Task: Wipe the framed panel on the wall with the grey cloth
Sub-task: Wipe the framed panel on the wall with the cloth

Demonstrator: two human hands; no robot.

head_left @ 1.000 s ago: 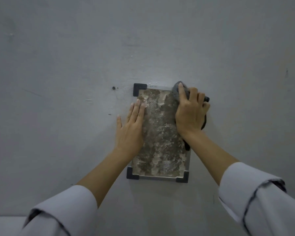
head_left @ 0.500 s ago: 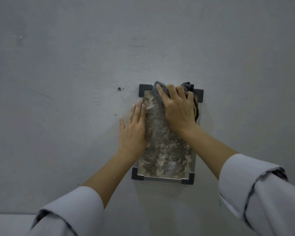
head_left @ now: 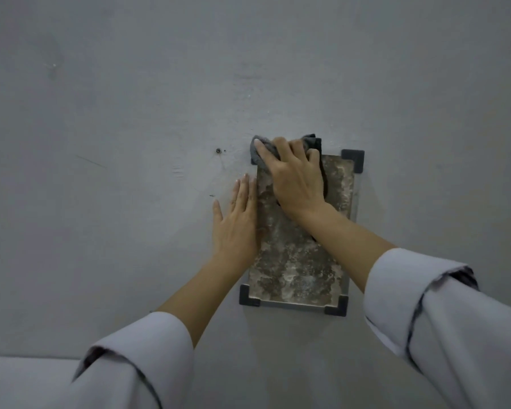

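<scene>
A mottled brown-grey framed panel (head_left: 298, 267) with dark corner brackets hangs on the grey wall. My right hand (head_left: 295, 178) presses the grey cloth (head_left: 311, 142) flat against the panel's top left corner, hiding that bracket; the cloth shows above and beside my fingers. My left hand (head_left: 236, 222) lies flat with its fingers together on the wall, and its edge touches the panel's left side.
A small screw (head_left: 218, 150) sits in the grey wall (head_left: 130, 113) left of the panel's top. A pale ledge (head_left: 27, 376) runs along the bottom left. White sleeves cover both forearms.
My right hand slid the cloth leftward along the panel's top edge, from the top right corner to the top left. My left hand stayed flat at the left side.
</scene>
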